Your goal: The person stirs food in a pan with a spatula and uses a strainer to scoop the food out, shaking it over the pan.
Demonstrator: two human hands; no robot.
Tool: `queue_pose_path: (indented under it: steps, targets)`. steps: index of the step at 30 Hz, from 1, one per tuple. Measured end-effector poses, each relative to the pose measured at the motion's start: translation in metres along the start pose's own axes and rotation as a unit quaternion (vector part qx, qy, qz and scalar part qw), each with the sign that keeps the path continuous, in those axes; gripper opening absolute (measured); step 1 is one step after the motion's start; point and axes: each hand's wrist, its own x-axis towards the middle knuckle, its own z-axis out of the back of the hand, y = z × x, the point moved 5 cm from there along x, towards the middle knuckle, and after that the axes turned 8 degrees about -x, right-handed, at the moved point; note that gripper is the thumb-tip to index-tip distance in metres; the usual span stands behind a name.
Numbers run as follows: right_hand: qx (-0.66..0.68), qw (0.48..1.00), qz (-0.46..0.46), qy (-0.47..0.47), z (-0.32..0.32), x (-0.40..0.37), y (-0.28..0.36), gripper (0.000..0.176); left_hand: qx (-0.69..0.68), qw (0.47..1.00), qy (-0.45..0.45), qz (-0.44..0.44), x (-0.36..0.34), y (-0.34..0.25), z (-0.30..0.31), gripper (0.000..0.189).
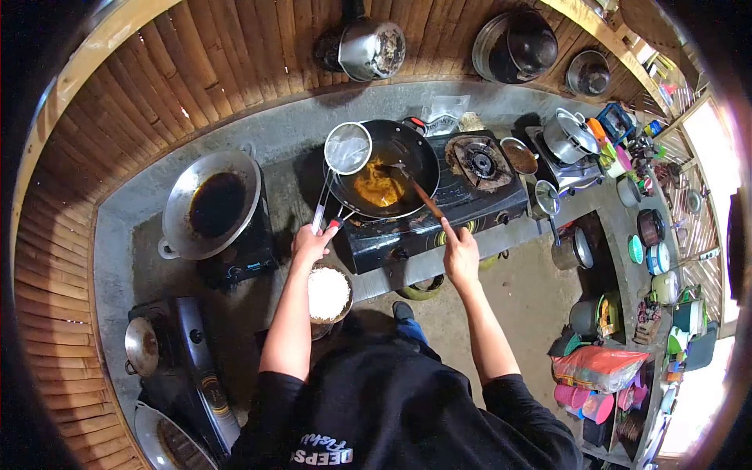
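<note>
My left hand [312,244] is closed around the handle of a round mesh strainer [348,148], whose bowl is over the left rim of a black wok [421,160]. The wok's red-and-black handle end is beside the same hand. My right hand [460,254] grips a spatula [427,201] with a brown wooden handle; its tip is in the wok. An orange-yellow mass [379,188] lies in oil at the wok's bottom. The wok sits on the left burner of a black gas stove [450,218]. A bowl of white food [327,294] is just below my left hand.
A large metal pan with dark liquid [213,205] is at left on another stove. Right of the wok are a bare burner [481,161], a small pan [518,156], a small strainer [547,197] and a silver pot [570,135]. Shelves with kitchenware line the right side.
</note>
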Motion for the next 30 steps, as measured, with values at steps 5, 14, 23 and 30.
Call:
queue_pose_path:
  steps: [5, 14, 23, 30]
  targets:
    - [0.096, 0.994, -0.047, 0.016, -0.026, 0.011, 0.001, 0.047, 0.005, 1.000, 0.004, -0.012, 0.001, 0.000, 0.000, 0.048]
    - [0.242, 0.958, -0.109, -0.108, -0.060, 0.014, -0.017, 0.044, -0.004, 1.000, -0.005, -0.004, -0.004, -0.003, 0.000, 0.046]
    - [0.405, 0.855, -0.308, -0.100, -0.126, -0.064, -0.023, 0.023, -0.012, 1.000, -0.018, -0.012, -0.003, -0.001, -0.001, 0.047]
    - [0.213, 0.972, -0.075, 0.069, -0.148, -0.063, 0.026, 0.034, 0.001, 1.000, -0.014, -0.011, -0.006, -0.006, 0.000, 0.046]
